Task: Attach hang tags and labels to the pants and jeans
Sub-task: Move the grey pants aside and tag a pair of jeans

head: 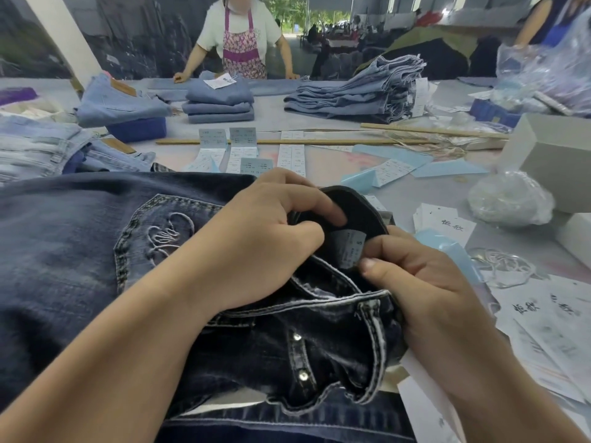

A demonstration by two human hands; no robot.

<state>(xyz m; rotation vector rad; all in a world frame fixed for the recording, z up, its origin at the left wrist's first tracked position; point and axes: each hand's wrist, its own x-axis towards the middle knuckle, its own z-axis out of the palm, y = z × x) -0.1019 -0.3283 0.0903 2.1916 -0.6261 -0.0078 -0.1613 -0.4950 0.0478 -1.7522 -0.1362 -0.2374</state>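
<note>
The left hand (271,241) reaches in from the lower left, forearm laid across the dark blue denim jeans (73,238), knuckles up and fingers curled over the folded-back waistband (355,206). The jeans lie spread on the grey work table (319,119) right in front of the person, a back pocket with pale looped embroidery (163,231) facing up to the left of the hand, and white-stitched seams with metal studs bunched below it. The left fingers and thumb grip the waistband's dark inner face, holding it turned out. Just right of them, a small pale blue printed size label (350,247) sits against that inner face. The right hand (425,282) comes in from the lower right, fingers curled, its thumb and forefinger pinching the label's lower right edge against the denim.
</note>
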